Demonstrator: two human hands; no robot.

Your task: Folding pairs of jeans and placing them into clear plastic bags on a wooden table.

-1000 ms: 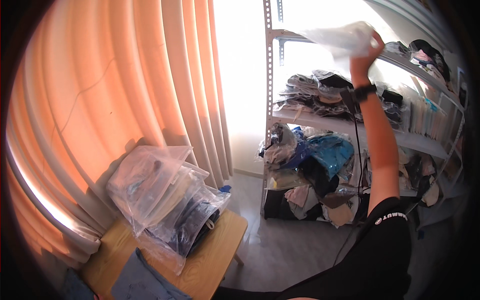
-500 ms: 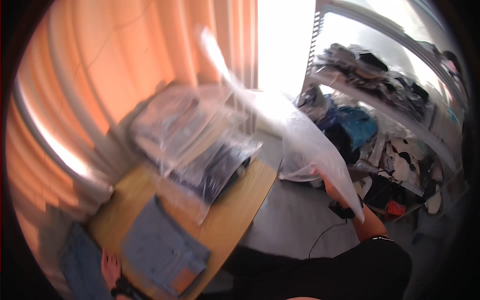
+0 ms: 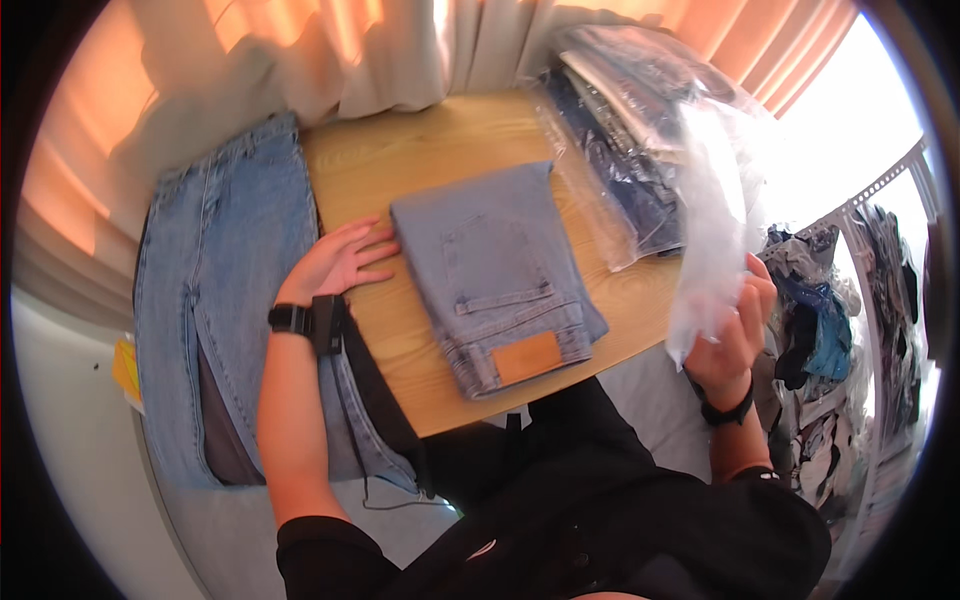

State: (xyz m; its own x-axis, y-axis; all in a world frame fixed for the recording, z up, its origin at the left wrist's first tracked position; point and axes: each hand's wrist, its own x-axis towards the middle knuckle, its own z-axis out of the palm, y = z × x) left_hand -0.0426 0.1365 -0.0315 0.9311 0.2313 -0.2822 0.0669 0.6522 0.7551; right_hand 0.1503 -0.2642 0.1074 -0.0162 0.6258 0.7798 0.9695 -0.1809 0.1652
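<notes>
Folded blue-grey jeans (image 3: 500, 260) lie on the wooden table, a brown waistband patch toward me. My left hand (image 3: 348, 262) rests palm down beside their left edge, fingers spread and tips close to the fabric. To the right, my right hand (image 3: 735, 330) has its fingers curled around a clear plastic bag (image 3: 712, 220). The bag stands up from the hand, narrow and crumpled, in front of a pile of bagged garments (image 3: 630, 150). A second pair of lighter blue jeans (image 3: 225, 260) is spread out left of my left forearm, partly hanging past the table.
The wooden table (image 3: 430, 120) meets a pale orange curtain (image 3: 380, 50) at its far side. On the right stands a metal rack (image 3: 880, 190) full of bagged clothes. Something yellow (image 3: 127, 370) shows at the left by the pale wall. A thin cable (image 3: 400, 507) hangs below the table.
The view has swung, bringing the table to the middle. The bag, earlier stretched out and billowing over the floor at the right, is now bunched upright beside the table in my right hand.
</notes>
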